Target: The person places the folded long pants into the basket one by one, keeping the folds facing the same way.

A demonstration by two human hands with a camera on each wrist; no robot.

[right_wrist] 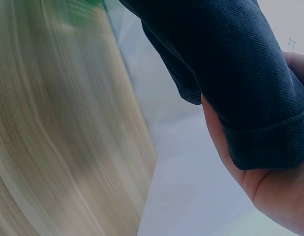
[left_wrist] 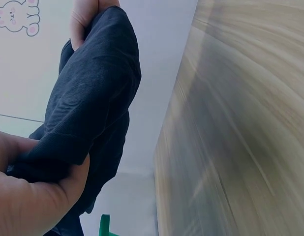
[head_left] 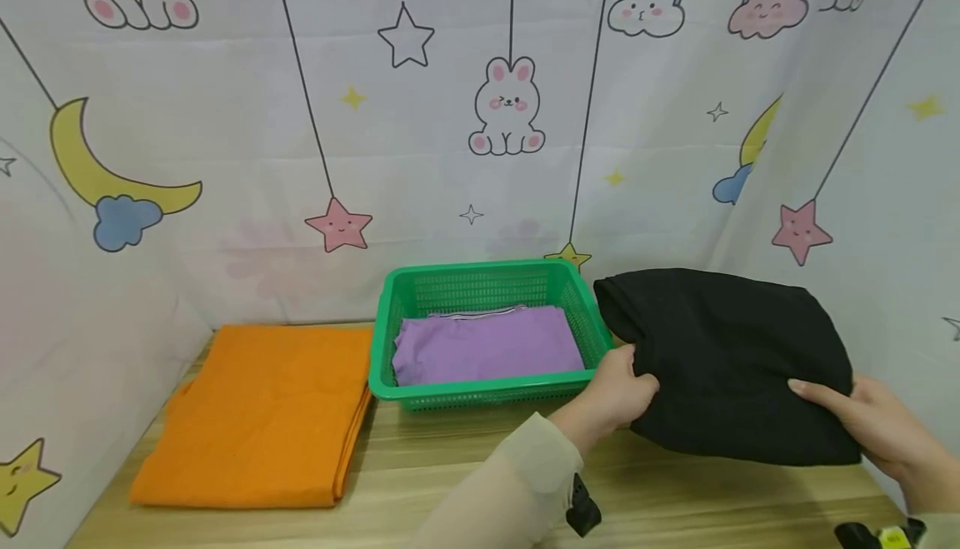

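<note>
A folded black cloth garment (head_left: pixel 735 357) hangs between my two hands, raised above the right side of the table. My left hand (head_left: pixel 618 391) pinches its left edge, thumb on the near side. At the right edge my right hand (head_left: pixel 877 424) grips it, with the thumb on top and the fingers behind. In the left wrist view the dark fabric (left_wrist: pixel 98 83) sags in thick folds. The right wrist view shows a stitched hem on the cloth (right_wrist: pixel 270 142) lying against the palm. Just left of the garment stands a green plastic basket (head_left: pixel 487 384) holding a folded purple cloth (head_left: pixel 487 347).
A folded orange cloth (head_left: pixel 262 416) lies on the table to the basket's left. The wooden table (head_left: pixel 465 457) backs onto a white curtain (head_left: pixel 420 157) printed with rabbits, stars and moons, which also encloses both sides.
</note>
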